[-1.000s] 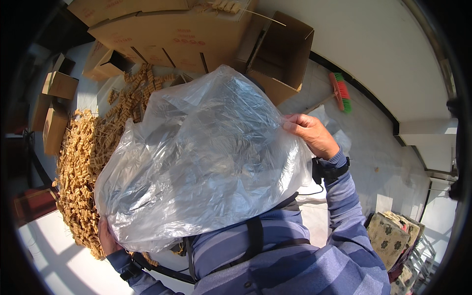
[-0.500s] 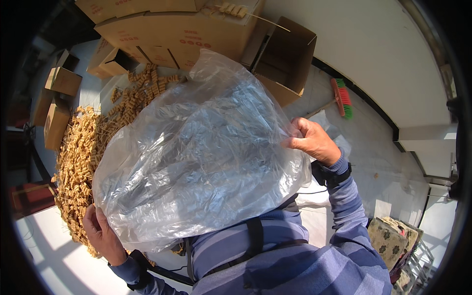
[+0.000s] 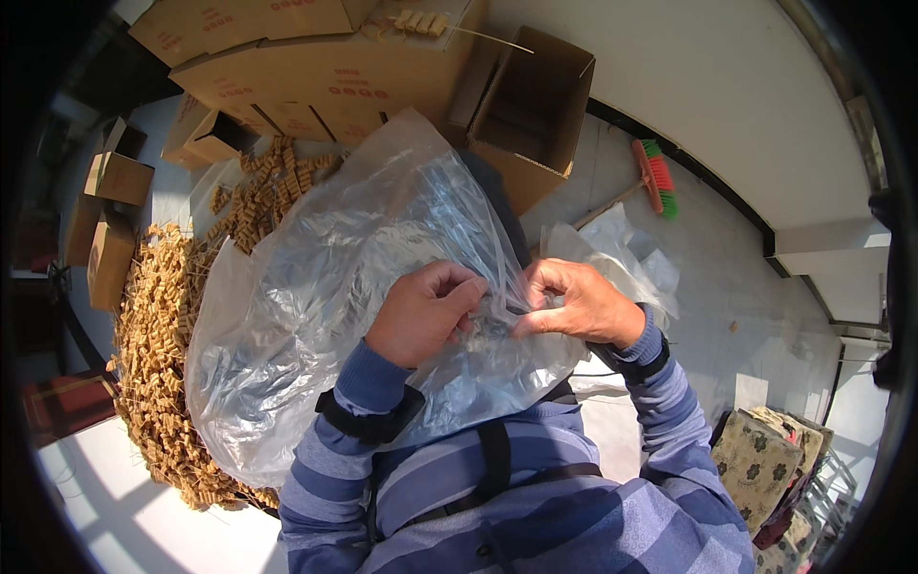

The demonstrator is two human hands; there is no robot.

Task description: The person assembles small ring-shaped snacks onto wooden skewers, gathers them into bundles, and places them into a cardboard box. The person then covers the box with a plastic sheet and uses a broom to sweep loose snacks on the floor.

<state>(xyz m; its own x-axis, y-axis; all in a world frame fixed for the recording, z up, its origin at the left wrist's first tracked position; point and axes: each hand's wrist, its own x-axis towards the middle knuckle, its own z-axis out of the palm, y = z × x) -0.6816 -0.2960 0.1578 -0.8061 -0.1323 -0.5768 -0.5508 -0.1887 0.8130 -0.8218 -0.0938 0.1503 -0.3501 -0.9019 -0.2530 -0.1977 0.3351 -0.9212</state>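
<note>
A large, clear plastic bag [image 3: 316,287] lies crumpled across my lap and in front of me. My left hand [image 3: 430,311] pinches its edge near the middle of the view. Close beside it, my right hand [image 3: 579,304] grips the same edge between thumb and fingers. Between the two hands the film is gathered into folds. To the left spreads a big heap of tan, spiral-cut pieces on thin sticks [image 3: 158,354], partly covered by the bag.
Large cardboard boxes [image 3: 287,81] stand at the back, with one skewered spiral piece [image 3: 421,23] on top. An open carton [image 3: 535,105] is right of them. A red and green broom [image 3: 654,179] lies near the wall. Flower-patterned cushioning [image 3: 755,464] sits at lower right.
My left hand has left the bag's lower left edge and moved right and up, next to my right hand. My right hand has shifted slightly left and down, still holding the bag.
</note>
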